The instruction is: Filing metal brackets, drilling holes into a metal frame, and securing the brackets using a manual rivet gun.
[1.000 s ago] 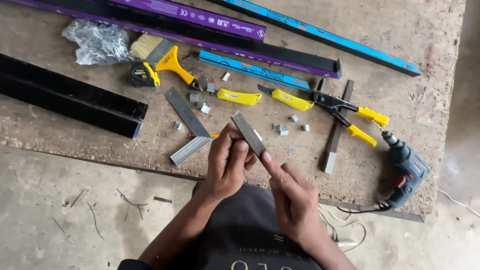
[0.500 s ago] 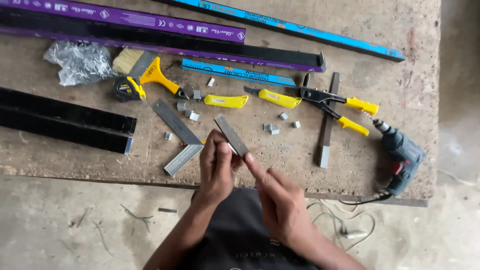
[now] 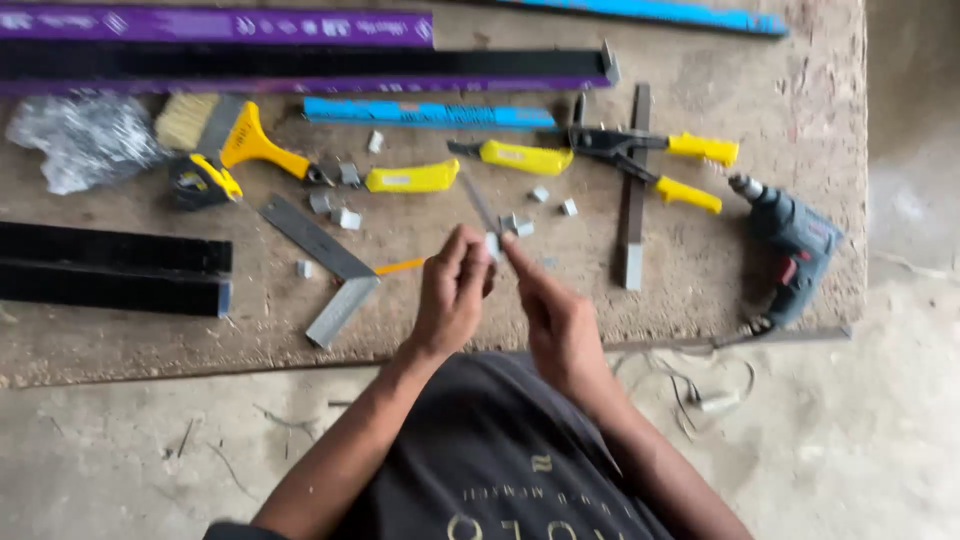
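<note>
In the head view, a rough, pitted chipboard workbench [image 3: 700,290] is carrying a scatter of tools and metal profiles. Both hands are meeting above its front edge. The left hand [image 3: 452,295] is curling its fingers loosely, with thumb and forefinger pinching a small grey metal bracket [image 3: 492,243] at its tip. The right hand [image 3: 555,310] is stretching its forefinger up to the same bracket, touching it from the other side, while its other fingers are folding in. A thin grey metal strip [image 3: 478,200] is rising from between the fingertips and slanting away towards the tools; blur is hiding which hand is gripping it.

Just beyond the fingertips, more small bracket pieces [image 3: 545,200] are lying loose on the board. To the left, two flat grey aluminium bars [image 3: 325,265] are forming a corner. Two yellow-handled knives [image 3: 470,165] are lying behind, with yellow-handled pliers [image 3: 650,160] on the right beside a dark upright bar [image 3: 632,190]. A blue-green electric drill [image 3: 795,245] is resting near the right edge. A yellow-handled brush [image 3: 225,135], a tape measure [image 3: 200,180] and a crumpled clear plastic bag [image 3: 80,140] are sitting far left, above black rectangular profiles [image 3: 110,265]. Long purple-wrapped profiles [image 3: 250,50] are running along the back.
</note>
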